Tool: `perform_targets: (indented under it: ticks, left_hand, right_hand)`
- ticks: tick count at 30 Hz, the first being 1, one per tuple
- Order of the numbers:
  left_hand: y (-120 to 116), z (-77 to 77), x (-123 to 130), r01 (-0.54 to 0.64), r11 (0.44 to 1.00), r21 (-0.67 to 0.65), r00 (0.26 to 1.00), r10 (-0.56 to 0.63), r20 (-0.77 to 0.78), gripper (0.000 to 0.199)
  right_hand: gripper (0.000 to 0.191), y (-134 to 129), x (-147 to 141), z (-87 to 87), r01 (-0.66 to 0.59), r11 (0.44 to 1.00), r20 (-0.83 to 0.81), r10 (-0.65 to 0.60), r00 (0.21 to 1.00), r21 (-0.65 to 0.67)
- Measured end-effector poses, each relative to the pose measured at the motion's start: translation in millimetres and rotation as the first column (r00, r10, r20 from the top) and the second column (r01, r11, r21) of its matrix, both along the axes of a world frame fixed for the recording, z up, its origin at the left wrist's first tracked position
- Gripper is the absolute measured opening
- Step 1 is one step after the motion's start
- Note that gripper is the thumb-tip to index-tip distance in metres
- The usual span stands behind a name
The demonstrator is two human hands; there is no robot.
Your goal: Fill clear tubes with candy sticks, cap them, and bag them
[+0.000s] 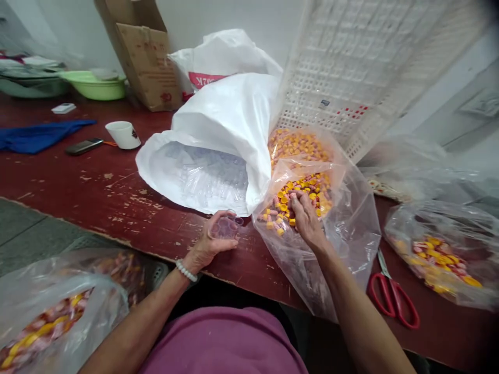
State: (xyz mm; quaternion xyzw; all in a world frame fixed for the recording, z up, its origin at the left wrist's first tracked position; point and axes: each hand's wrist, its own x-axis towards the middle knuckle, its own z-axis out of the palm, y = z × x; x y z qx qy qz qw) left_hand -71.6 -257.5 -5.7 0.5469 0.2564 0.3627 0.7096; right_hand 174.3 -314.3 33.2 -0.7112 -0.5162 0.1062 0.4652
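Observation:
My left hand (213,238), with a beaded bracelet at the wrist, is curled round several clear, round-rimmed plastic pieces (224,228) just above the table's front edge. Behind it, a white sack (230,111) lies with its mouth open toward me, and many clear plastic pieces (202,171) fill it. My right hand (307,221) reaches into a clear plastic bag (351,218) of small yellow and pink cap-like pieces (300,145). Its fingers are drawn together among them; what they pinch is too small to make out.
Red-handled scissors (393,301) lie right of the bag, near another bag of yellow pieces (444,259). A white plastic crate (331,78) leans behind. On the left are a cup (122,135), a phone (83,146), a green basin (95,88), a carton (146,67) and a lower filled bag (78,291).

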Motion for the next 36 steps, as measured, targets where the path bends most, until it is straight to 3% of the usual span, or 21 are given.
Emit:
perform_targets:
  ticks: [3,6,10,15,17,23,26,29,32,34,36]
  left_hand:
    - [-8,6.8,-1,0.027,0.992,0.125,0.996,-0.017,-0.082,0.056]
    - [-14,15.1,-4,0.059,0.971,0.232,0.984,-0.018,-0.178,0.054]
    - [-16,20.3,-6,0.083,0.94,0.331,0.971,-0.002,-0.238,0.055]
    - [-15,14.3,-4,0.077,0.95,0.304,0.973,-0.004,-0.233,0.055]
    - [-15,11.6,-3,0.067,0.959,0.275,0.975,-0.005,-0.22,0.055]
    - [-20,3.9,1,0.048,0.985,0.169,0.976,-0.01,-0.218,0.053]
    - [-18,-5.6,1,0.038,0.998,0.06,0.983,-0.026,-0.181,0.054]
    - [-14,-14.2,1,0.016,0.999,-0.041,0.991,-0.021,-0.134,0.057]
    - [-12,-15.5,2,0.002,0.998,-0.066,0.994,-0.009,-0.11,0.057]
    - [-13,-12.6,4,0.006,0.998,-0.067,0.996,-0.012,-0.09,0.056]
    - [-15,-9.4,7,0.018,0.998,-0.063,0.998,-0.022,-0.062,0.056]
  right_hand:
    - [0.029,-21,-47,12.8,-0.302,0.953,0.028,0.302,0.953,0.005]
    - [0.028,-31,-74,18.6,-0.435,0.899,0.121,0.427,0.896,0.048]
    - [0.026,-32,-77,19.9,-0.457,0.889,0.158,0.453,0.877,-0.011]
    - [0.034,-33,-70,20.6,-0.372,0.927,0.122,0.365,0.923,0.041]
    - [0.027,-36,-74,15.3,-0.35,0.934,0.153,0.336,0.929,0.073]
    - [0.052,-42,-84,-12.5,-0.448,0.894,0.327,0.419,0.847,0.016]
    - [0.043,-33,-53,-14.5,-0.343,0.938,0.288,0.314,0.905,0.054]
    - [0.03,-16,-6,-16.0,-0.02,0.998,0.312,0.001,0.95,0.056]
    - [0.025,3,25,-27.4,0.022,0.995,0.455,0.023,0.89,-0.094]
    - [0.025,15,30,-37.9,0.036,0.985,0.516,0.058,0.855,-0.169]
    - [0.022,22,28,-45.5,0.104,0.977,0.525,0.009,0.851,-0.186]
